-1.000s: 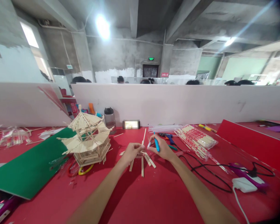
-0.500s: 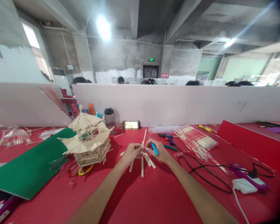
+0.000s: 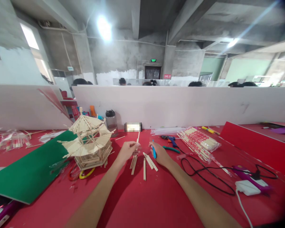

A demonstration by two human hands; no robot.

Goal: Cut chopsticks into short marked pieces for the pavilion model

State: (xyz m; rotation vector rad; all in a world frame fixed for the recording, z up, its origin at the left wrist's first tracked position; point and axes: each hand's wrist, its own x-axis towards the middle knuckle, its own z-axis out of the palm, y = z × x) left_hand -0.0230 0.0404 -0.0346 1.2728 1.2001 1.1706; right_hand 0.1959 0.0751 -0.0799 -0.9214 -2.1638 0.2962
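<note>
My left hand (image 3: 129, 150) is closed on a thin wooden stick (image 3: 138, 136), which points up and away from me. To its right, my right hand (image 3: 158, 153) is curled around a blue pen-like tool (image 3: 154, 150); its exact kind is hard to make out. A gap separates the two hands. Below them on the red table lie short cut sticks in small groups: one group (image 3: 133, 164) under my left hand, one (image 3: 144, 169) in the middle, and one (image 3: 150, 161) slanting near my right hand.
A pagoda model (image 3: 87, 142) made of sticks stands at left beside a green board (image 3: 33, 167). Behind are a dark bottle (image 3: 110, 120) and a phone (image 3: 133, 127). At right lie a blue glue gun (image 3: 172, 141), stick packs (image 3: 199, 142), a black cable (image 3: 211, 180) and a power strip (image 3: 251, 180).
My hands have moved apart from where they met. My left hand has shifted left with the stick, and the blue tool in my right hand has turned more upright.
</note>
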